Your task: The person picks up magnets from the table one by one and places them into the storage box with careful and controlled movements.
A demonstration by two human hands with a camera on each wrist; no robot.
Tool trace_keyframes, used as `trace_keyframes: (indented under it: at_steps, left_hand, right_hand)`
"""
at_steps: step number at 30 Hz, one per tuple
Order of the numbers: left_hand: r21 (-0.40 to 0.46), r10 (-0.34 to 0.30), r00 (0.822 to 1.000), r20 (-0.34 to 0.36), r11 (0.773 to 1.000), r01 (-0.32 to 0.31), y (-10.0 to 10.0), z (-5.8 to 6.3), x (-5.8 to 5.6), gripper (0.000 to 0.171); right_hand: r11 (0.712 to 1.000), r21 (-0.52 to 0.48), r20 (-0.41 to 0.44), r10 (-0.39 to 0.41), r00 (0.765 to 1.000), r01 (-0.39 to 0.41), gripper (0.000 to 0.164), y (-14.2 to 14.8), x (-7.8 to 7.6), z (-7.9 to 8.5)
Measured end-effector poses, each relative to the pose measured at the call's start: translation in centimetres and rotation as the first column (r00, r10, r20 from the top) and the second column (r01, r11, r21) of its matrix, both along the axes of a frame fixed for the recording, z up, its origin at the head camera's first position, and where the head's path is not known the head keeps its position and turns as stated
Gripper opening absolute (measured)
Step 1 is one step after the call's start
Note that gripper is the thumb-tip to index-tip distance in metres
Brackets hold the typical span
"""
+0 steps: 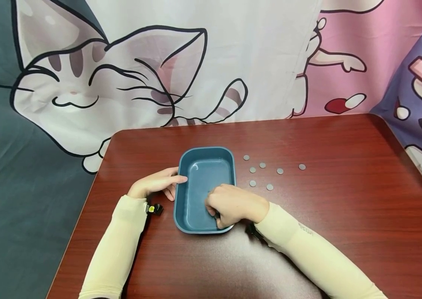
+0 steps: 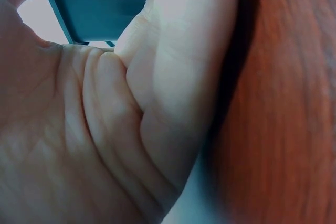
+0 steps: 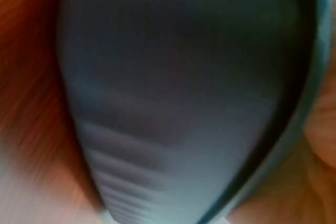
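A blue rectangular container (image 1: pixel 196 226) with rounded corners sits on the table. At its left side my left hand (image 1: pixel 158 182) holds the wall, thumb over the rim and fingers outside. In the left wrist view the palm of my left hand (image 2: pixel 89 129) fills much of the picture, with part of the container (image 2: pixel 100 9) behind it. My right hand (image 1: pixel 238 203) reaches over the right rim, its curled fingers down inside the container; I cannot tell whether they hold anything. The right wrist view shows the container's outer wall (image 3: pixel 184 87) close up, with part of my right hand (image 3: pixel 320 129) beyond the rim.
Several small grey round discs (image 1: pixel 252 183), like coins, lie scattered to the right of the container, one disc (image 1: pixel 302 167) farther out. The reddish-brown wooden table (image 1: pixel 345 199) ends at a curtain (image 1: pixel 270 62) printed with cartoon cats.
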State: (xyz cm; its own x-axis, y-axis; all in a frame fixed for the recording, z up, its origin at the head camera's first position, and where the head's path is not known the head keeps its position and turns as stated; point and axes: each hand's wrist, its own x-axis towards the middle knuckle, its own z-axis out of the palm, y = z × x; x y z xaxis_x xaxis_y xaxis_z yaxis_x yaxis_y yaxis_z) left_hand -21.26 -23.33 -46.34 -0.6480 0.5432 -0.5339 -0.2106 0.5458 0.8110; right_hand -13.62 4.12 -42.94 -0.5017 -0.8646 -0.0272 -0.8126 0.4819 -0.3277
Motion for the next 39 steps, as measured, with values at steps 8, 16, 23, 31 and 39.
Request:
trace_keyframes:
  at_steps: [8, 16, 23, 31, 39]
  left_hand:
    - [0.003, -0.015, 1.0, -0.007, 1.0, 0.015, 0.0, -0.1, -0.2, 0.053]
    - [0.005, -0.017, 1.0, -0.006, 1.0, 0.017, 0.1, -0.1, -0.1, 0.053]
    - [0.003, -0.005, 1.0, -0.002, 1.0, 0.005, 0.0, -0.1, 0.0, 0.053]
    - [0.014, -0.009, 1.0, 0.005, 1.0, 0.009, 0.0, -0.1, -0.1, 0.053]
    - [0.013, -0.014, 1.0, 0.001, 1.0, 0.014, -0.1, -0.3, -0.2, 0.053]
  right_hand:
    - [0.991, 0.131, -0.011, -0.022, 1.0, 0.023, 0.02, -1.4, 0.4, -0.7]
    - [0.987, 0.153, -0.02, -0.039, 0.999, 0.042, 0.027, -2.1, 0.7, -1.2]
    - [0.988, 0.15, -0.012, -0.038, 0.999, 0.039, 0.029, -2.1, 0.7, -1.4]
    - [0.992, 0.125, -0.017, -0.019, 1.0, 0.021, 0.027, -2.0, 0.6, -1.6]
    - [0.997, 0.073, -0.021, -0.004, 1.0, 0.005, 0.016, -1.9, 0.6, -1.6]
